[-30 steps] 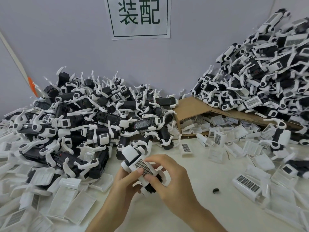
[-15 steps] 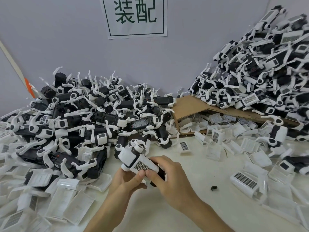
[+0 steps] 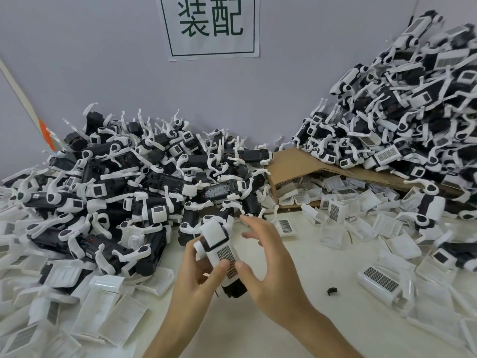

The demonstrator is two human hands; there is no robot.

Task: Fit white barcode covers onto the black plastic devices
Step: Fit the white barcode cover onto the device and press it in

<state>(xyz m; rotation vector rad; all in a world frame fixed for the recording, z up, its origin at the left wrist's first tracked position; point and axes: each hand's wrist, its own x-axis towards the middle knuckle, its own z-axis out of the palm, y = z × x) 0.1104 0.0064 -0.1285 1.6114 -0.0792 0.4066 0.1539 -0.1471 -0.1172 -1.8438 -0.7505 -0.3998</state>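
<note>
- We find the left grip curled round the black device, holding it above the surface with its white head pointing away from the person.
- The white barcode cover lies on the device's upper face. The left thumb presses on its printed panel.
- The right grip is spread, with its fingers extended and apart. Its thumb lies against the cover's right edge, just beside the left thumb.
- Beyond and left of the left grip is a pile of devices. Loose covers lie nearer, on its left.
- Beyond and right of the right grip, a taller heap rests on cardboard.
- More covers lie to the right of the right grip, with a small black part between them and it.
- A paper sign hangs on the wall beyond both grips.
</note>
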